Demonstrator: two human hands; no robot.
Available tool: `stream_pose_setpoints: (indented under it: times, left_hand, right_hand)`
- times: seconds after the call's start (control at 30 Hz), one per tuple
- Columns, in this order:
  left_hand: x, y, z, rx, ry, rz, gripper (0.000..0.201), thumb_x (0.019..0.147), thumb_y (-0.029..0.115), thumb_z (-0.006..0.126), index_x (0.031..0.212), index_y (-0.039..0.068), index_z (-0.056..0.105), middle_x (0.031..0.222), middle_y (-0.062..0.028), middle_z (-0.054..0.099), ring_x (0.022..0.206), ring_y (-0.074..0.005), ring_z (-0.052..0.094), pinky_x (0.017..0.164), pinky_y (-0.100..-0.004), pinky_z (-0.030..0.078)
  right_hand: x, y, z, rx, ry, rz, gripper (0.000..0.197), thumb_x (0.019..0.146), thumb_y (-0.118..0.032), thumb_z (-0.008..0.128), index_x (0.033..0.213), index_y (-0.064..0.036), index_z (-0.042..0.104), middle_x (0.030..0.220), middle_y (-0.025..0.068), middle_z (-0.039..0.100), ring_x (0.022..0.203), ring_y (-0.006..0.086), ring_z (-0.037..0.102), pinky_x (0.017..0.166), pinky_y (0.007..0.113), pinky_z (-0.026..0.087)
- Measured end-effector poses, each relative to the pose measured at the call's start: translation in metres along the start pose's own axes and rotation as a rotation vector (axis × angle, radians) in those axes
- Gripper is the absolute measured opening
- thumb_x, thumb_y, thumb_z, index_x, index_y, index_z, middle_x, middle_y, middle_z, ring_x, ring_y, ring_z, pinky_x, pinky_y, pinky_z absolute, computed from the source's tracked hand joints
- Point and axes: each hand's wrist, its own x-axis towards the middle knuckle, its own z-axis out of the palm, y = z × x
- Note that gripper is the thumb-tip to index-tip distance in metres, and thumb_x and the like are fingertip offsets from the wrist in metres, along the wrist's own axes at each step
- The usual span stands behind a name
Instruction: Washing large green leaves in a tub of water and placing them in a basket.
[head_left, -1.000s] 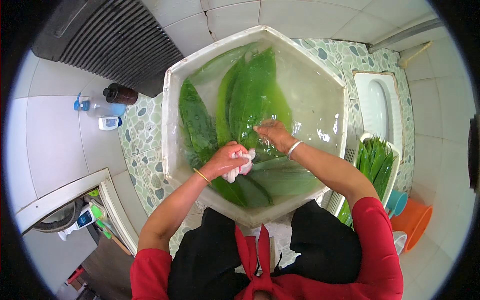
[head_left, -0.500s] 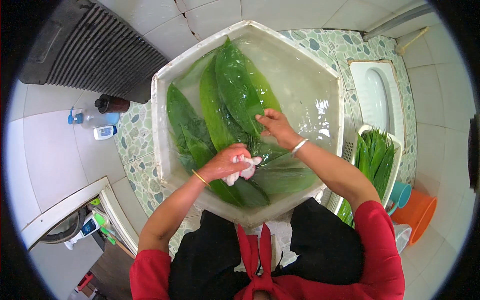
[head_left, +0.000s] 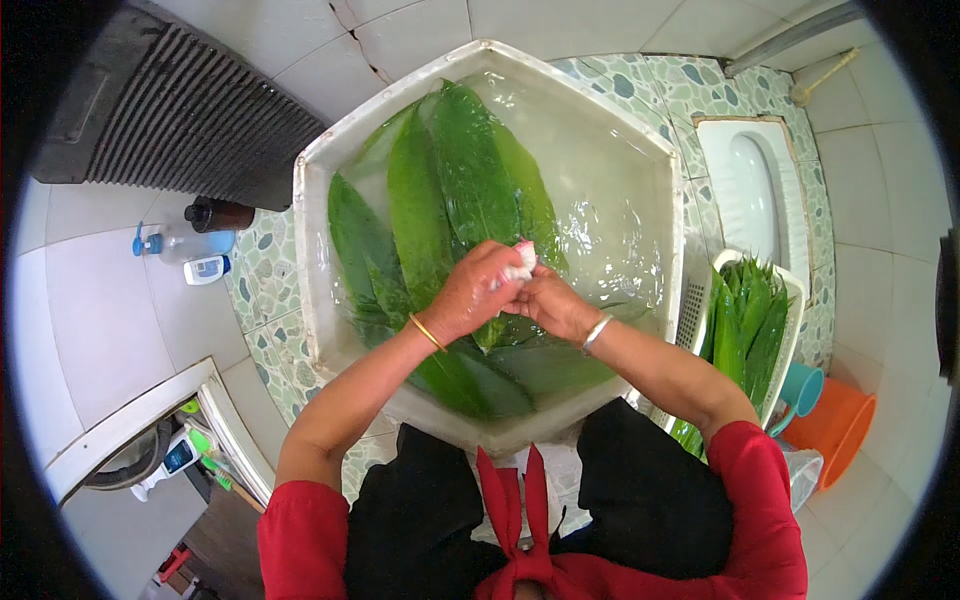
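A crumpled white and pink cloth is gripped in my left hand, over a long green leaf. My right hand is closed right beside it, its fingertips against the cloth and partly hidden, so what they pinch does not show. The leaf runs beneath both hands, and its narrow end comes out below them. More broad leaves lie fanned out in cloudy water to the left and under my wrists. All of this is in a white, angular basin between my knees.
At right, a white perforated basket holds upright leaves, near a teal container and an orange bucket. A squat toilet lies beyond. On the left are a black ridged board and several bottles.
My left hand with the cloth has moved up and right, over the leaf. My right hand has come down to meet it. The leaf has shifted slightly, its lower end now showing beneath my hands.
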Motion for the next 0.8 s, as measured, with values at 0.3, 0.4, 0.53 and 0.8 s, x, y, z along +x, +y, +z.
stream_pose_setpoints:
  times: [0.3, 0.4, 0.53, 0.8]
  left_hand:
    - [0.013, -0.005, -0.016, -0.048, 0.211, -0.028, 0.028, 0.075, 0.003, 0.061, 0.098, 0.005, 0.047, 0.115, -0.013, 0.045, 0.103, -0.0194, 0.046, 0.087, -0.0311, 0.041]
    - [0.016, 0.006, 0.0, -0.132, -0.027, 0.175, 0.035, 0.071, 0.003, 0.062, 0.102, 0.006, 0.046, 0.12, -0.0153, 0.046, 0.11, -0.0291, 0.047, 0.09, -0.0353, 0.039]
    - [0.008, -0.022, 0.017, 0.377, -0.14, 0.276, 0.033, 0.074, -0.001, 0.055, 0.105, 0.007, 0.048, 0.117, -0.0101, 0.048, 0.1, -0.0287, 0.048, 0.084, -0.0361, 0.042]
    - [0.015, -0.071, -0.021, 0.884, -0.069, 0.079, 0.042, 0.076, 0.003, 0.047, 0.118, 0.011, 0.047, 0.113, -0.0105, 0.045, 0.097, -0.0309, 0.045, 0.086, -0.0401, 0.043]
  right_hand:
    - [-0.004, -0.001, -0.018, 0.033, 0.028, -0.054, 0.016, 0.085, -0.013, 0.061, 0.082, -0.012, 0.046, 0.086, 0.0041, 0.061, 0.073, 0.0129, 0.06, 0.059, 0.025, 0.05]
    - [-0.003, 0.004, -0.014, -0.023, 0.009, -0.071, 0.008, 0.086, -0.01, 0.057, 0.085, -0.0098, 0.049, 0.086, 0.004, 0.062, 0.071, 0.0106, 0.059, 0.056, 0.022, 0.048]
    - [-0.012, 0.01, -0.015, -0.216, 0.037, 0.001, 0.003, 0.087, -0.007, 0.053, 0.089, -0.0055, 0.054, 0.082, 0.0052, 0.063, 0.065, 0.0079, 0.056, 0.053, 0.02, 0.046]
    - [-0.049, -0.009, -0.039, -0.251, -0.065, -0.021, 0.008, 0.085, -0.01, 0.059, 0.091, -0.0051, 0.057, 0.085, 0.0092, 0.065, 0.06, 0.0051, 0.054, 0.053, 0.017, 0.044]
